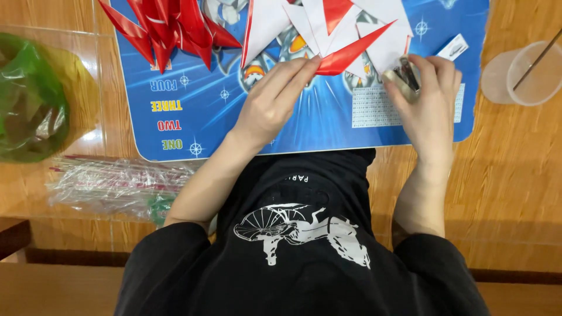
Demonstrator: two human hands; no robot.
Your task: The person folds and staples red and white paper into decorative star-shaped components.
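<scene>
Hands apart: left hand (273, 100) lies flat, fingertips on red paper triangle (350, 54); right hand (430, 99) clutches stapler (406, 76).

One folded red paper triangle (349, 54), glossy, long and sharply pointed, lies at upper centre of the frame on a blue printed mat (234, 117), tip aimed up and right, its lower end under the left fingertips. It overlaps a loose heap of white paper triangles (374, 35). A small metal stapler (407, 76), dark-jawed, sits at upper right, enclosed by the right hand.
</scene>
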